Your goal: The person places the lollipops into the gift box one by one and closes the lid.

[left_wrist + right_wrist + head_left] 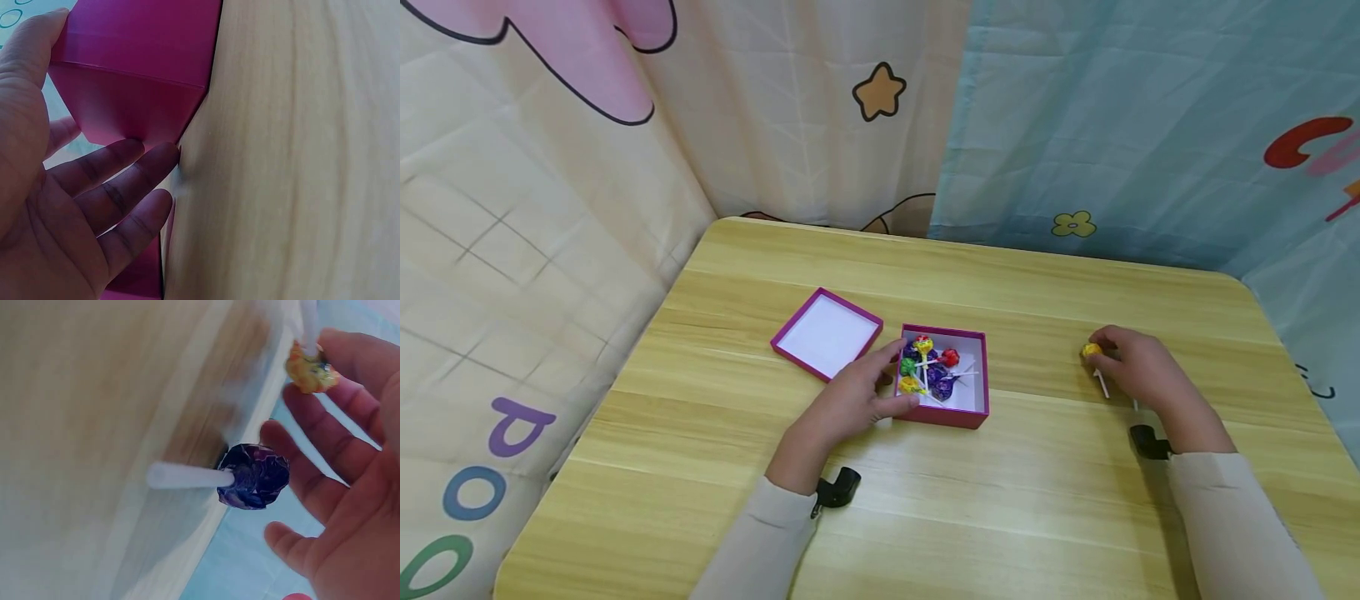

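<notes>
My left hand (850, 400) holds the left side of an open magenta box (947, 419), its thumb at the front corner and several fingers against the side wall. Inside lie several wrapped lollipops, among them a red one (951, 357), a green one (907, 366) and purple ones (942, 388). Far to the right, my right hand (1138, 367) pinches a yellow lollipop (309, 370) at its wrapped head, between thumb and fingertips. A purple lollipop (255, 477) lies on the table beside the other fingers; in the head view the hand hides most of it.
The magenta box lid (827, 333) lies inside-up, left of the box and close behind my left hand. A light wood table (1000, 500) carries everything. Printed curtains (820, 125) hang along its back and sides.
</notes>
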